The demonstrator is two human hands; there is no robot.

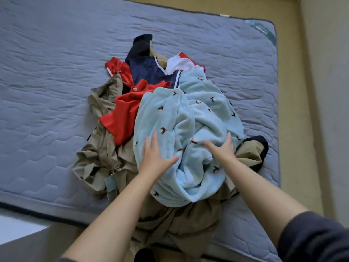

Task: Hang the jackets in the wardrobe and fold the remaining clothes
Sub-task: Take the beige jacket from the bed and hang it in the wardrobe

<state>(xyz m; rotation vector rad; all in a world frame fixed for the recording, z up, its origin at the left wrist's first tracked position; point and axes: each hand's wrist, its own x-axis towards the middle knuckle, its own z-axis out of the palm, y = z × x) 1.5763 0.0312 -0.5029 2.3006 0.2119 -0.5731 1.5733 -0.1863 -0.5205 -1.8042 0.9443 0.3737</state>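
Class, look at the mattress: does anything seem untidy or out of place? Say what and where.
Yes. On the mattress everything lies in one crumpled heap: light blue fleece on top, red garment and navy garment behind. The khaki garment underneath spills over the mattress's near edge.

The grey-blue quilted mattress (47,72) lies flat on a tan floor (292,110). Resting directly on its quilting are a khaki garment (98,154), crumpled at the left and overhanging the near edge, a red garment (115,66) just behind it, and a navy garment (141,46) farthest back.
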